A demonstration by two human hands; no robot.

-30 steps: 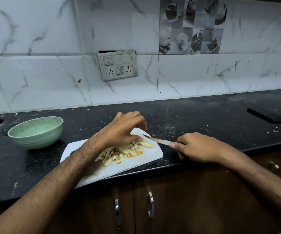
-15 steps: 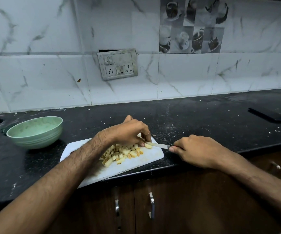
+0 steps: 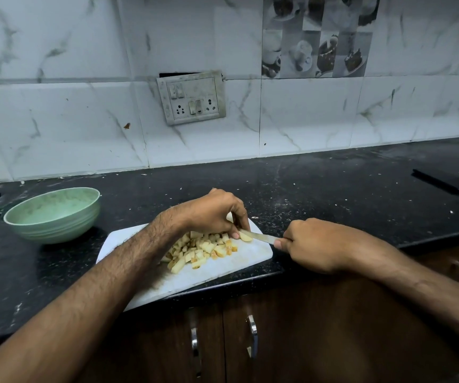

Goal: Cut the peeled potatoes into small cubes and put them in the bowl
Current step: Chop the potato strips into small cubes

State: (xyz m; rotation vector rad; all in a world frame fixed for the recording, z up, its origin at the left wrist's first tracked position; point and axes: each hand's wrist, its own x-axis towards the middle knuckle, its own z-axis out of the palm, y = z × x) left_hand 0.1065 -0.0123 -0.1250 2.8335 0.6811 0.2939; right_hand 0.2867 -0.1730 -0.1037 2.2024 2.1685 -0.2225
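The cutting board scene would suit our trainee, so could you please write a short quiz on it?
1. True or false: the bowl already holds potato cubes.
2. Which hand holds the knife? A) left B) right C) neither
3. Fill in: the left hand steadies a potato piece at the board's ____ end.

Key:
1. False; the bowl's inside looks bare, and the cubes lie piled on the board.
2. B; the right hand grips the handle, blade pointing left at the piece.
3. Right.
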